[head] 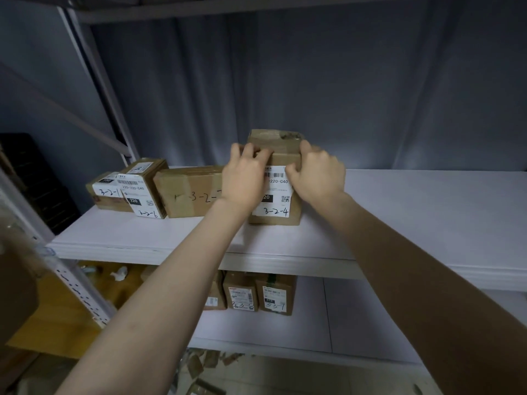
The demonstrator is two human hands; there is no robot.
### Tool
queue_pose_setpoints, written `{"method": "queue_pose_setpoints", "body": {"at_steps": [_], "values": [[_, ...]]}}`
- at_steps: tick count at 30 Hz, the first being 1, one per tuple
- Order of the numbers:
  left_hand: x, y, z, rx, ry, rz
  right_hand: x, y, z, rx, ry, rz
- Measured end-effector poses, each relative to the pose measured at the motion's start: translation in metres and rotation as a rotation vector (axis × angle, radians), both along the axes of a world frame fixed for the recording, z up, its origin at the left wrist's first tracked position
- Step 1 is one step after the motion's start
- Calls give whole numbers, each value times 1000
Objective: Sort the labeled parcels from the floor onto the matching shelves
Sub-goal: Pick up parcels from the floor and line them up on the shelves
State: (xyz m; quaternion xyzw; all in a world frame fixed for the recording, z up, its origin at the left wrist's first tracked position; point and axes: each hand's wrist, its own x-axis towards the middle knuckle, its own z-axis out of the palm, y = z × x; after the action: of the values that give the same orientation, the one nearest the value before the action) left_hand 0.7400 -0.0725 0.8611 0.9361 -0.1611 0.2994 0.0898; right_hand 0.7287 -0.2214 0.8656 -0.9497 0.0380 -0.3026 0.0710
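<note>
The tall brown cardboard parcel with a white label hand-marked 3-2-4 (275,212) stands on end on the white shelf board (427,212), its base below and between the two grips. Standing that tall, it could topple forward toward the shelf lip if released while leaning, and a sideways shove would likely knock the long brown taped carton (185,192) just left of the left grip (244,178). That grip curls over the parcel's upper left edge. The right grip (316,173) curls over the upper right corner. Both are clamped on the parcel, fingers bent rather than spread. Whether the taped brown surface beyond the fingertips is its top or another box, I cannot tell.
</note>
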Motion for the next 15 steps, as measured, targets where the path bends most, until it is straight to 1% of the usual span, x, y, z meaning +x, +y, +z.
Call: {"method": "queue_pose_setpoints", "body": {"at_steps": [5, 15], "values": [[-4, -3, 3, 11, 37, 27, 0, 3, -6, 26, -39, -45], [-1, -11, 7, -7, 74, 56, -6, 4, -1, 54, -34, -51]]}}
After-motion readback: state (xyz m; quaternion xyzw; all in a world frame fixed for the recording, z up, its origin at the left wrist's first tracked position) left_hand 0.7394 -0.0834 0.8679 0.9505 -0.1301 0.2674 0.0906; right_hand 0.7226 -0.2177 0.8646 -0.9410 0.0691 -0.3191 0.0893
